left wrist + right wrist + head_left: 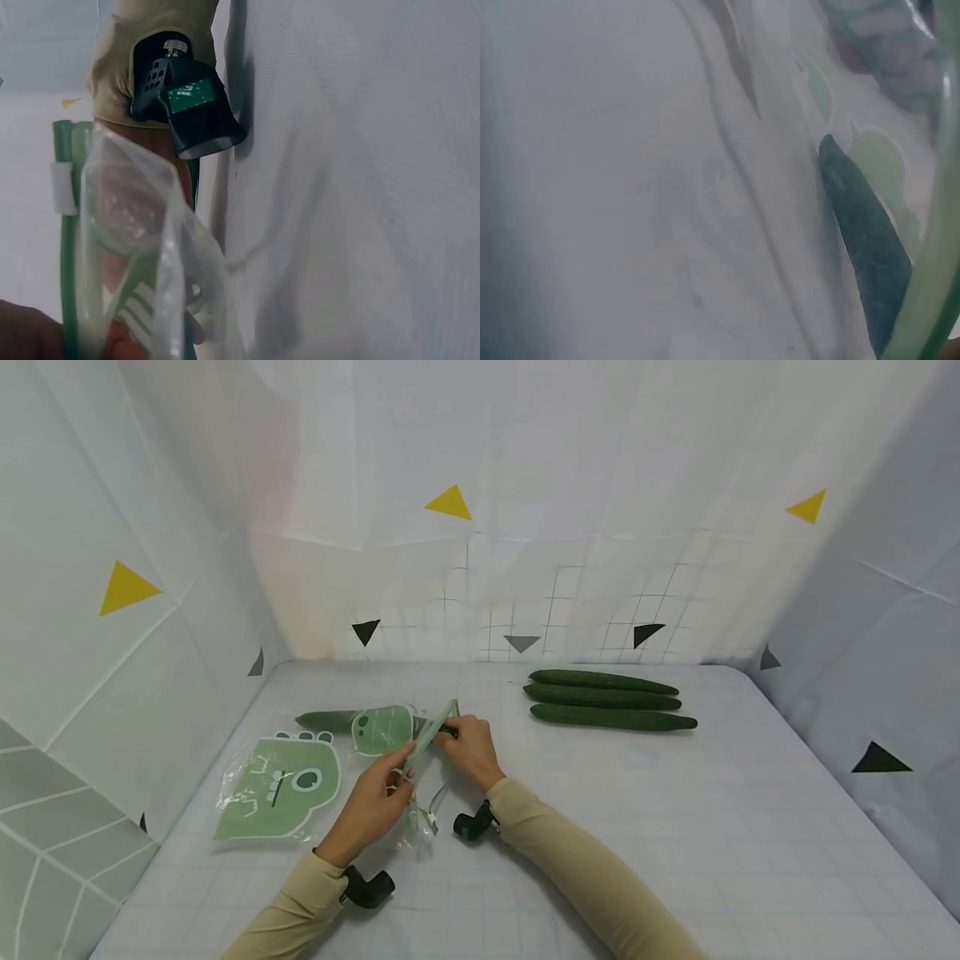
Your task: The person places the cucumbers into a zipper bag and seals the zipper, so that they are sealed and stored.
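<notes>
From the head view, I see the left hand (375,802) pinching the pale green rim (433,732) of a clear bag (382,731), while the right hand (471,750) grips one end of a dark cucumber (327,721) that seems to run through the bag's mouth, above the surface (615,835). A second bag (300,789) lies flat to the left; three long, tapering cucumbers (606,697) lie side by side, well to the right. To my eye, that limp mouth could fold and catch the cucumber if the left grip slackened.

In the left-wrist view the film is glossy and creased, the rim stiffer, with a white slider (63,189) that might jam if tugged askew.

In the right-wrist view the cucumber narrows to a blunt, matte tip; a crooked push could strain the thin film. I cannot tell the right grip from there.
</notes>
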A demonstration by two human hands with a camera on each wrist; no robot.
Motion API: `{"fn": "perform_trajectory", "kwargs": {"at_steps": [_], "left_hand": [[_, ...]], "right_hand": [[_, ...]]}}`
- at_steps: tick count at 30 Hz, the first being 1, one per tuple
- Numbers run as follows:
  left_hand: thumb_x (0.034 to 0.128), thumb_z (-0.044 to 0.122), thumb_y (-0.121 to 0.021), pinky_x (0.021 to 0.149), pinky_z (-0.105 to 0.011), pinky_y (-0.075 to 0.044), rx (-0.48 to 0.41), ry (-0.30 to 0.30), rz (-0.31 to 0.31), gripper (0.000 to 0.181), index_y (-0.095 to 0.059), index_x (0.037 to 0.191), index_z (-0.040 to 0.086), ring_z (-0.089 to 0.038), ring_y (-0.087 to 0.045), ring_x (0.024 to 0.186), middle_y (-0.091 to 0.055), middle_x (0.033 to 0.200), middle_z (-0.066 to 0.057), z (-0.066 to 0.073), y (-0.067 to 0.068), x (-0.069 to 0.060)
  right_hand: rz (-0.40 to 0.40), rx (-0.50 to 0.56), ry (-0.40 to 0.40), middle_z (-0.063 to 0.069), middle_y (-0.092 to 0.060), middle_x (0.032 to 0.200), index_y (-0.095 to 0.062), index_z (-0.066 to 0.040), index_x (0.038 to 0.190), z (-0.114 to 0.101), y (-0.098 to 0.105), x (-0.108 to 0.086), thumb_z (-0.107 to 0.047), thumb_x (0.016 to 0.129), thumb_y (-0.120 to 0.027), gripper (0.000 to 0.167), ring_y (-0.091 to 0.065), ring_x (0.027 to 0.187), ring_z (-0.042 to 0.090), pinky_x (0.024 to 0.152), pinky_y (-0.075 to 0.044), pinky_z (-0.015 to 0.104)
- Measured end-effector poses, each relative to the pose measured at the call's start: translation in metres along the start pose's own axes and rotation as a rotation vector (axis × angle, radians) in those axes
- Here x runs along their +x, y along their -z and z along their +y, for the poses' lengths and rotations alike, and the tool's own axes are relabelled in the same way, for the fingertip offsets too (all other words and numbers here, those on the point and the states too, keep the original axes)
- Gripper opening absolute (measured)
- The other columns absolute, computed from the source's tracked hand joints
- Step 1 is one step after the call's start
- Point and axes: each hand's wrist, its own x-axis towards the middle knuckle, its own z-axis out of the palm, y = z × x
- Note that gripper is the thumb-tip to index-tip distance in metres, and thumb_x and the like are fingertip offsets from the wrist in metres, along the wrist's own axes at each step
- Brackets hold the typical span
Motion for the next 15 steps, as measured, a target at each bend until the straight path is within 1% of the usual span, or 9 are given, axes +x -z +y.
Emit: {"fn": "perform_trajectory", "kwargs": {"at_steps": [2,4,7,9,12,15], "left_hand": [[0.0972,-0.01,-0.058,0.066,-0.027,-0.048,0.002,0.001,0.003,0.058,-0.048,0.154,0.0,-0.021,-0.06,0.086,-0.06,0.109,-0.019,0.0,0.0,0.001],[0.097,-0.01,-0.058,0.066,-0.027,-0.048,0.006,0.008,0.008,0.059,-0.048,0.154,0.0,-0.021,-0.06,0.086,-0.06,0.11,-0.019,-0.001,0.0,0.001],[0.0971,-0.009,-0.059,0.067,-0.027,-0.048,0.011,0.024,0.014,0.059,-0.048,0.154,0.001,-0.02,-0.061,0.087,-0.06,0.111,-0.019,-0.001,0.0,0.002],[0.097,-0.009,-0.059,0.067,-0.027,-0.048,0.01,0.03,0.015,0.059,-0.048,0.154,0.001,-0.02,-0.061,0.087,-0.06,0.111,-0.019,-0.001,0.0,0.002],[0.0968,-0.009,-0.059,0.067,-0.028,-0.049,0.004,0.029,0.013,0.059,-0.047,0.154,-0.001,-0.021,-0.061,0.087,-0.06,0.111,-0.02,-0.002,0.0,0.002],[0.097,-0.009,-0.059,0.069,-0.028,-0.05,0.003,0.038,0.017,0.059,-0.047,0.155,0.0,-0.021,-0.061,0.089,-0.06,0.112,-0.02,-0.003,0.0,0.001]], "right_hand": [[0.013,0.004,-0.004,-0.002,-0.063,0.064,-0.081,-0.01,0.089,0.002,-0.001,0.002,-0.01,0.095,-0.077,0.007,-0.047,0.055,0.015,0.056,-0.039,0.028],[0.031,0.003,-0.006,0.0,-0.07,0.073,-0.082,-0.009,0.094,0.005,-0.002,0.004,-0.012,0.093,-0.08,0.004,-0.056,0.062,0.015,0.061,-0.045,0.029],[0.051,0.007,-0.009,0.006,-0.077,0.091,-0.081,-0.005,0.107,0.009,-0.003,0.003,-0.012,0.09,-0.084,0.019,-0.067,0.076,0.018,0.07,-0.054,0.033],[0.057,0.02,-0.023,0.01,-0.077,0.1,-0.077,-0.002,0.113,0.011,-0.002,0.0,-0.01,0.087,-0.086,0.028,-0.07,0.084,0.021,0.074,-0.057,0.036],[0.074,0.049,-0.061,0.013,-0.074,0.102,-0.071,0.001,0.114,0.014,-0.001,-0.006,-0.005,0.083,-0.089,0.037,-0.069,0.084,0.023,0.073,-0.058,0.038],[0.1,0.05,-0.061,0.009,-0.069,0.094,-0.066,0.0,0.105,0.017,-0.001,-0.01,-0.003,0.081,-0.09,0.034,-0.066,0.08,0.02,0.071,-0.056,0.035]]}}
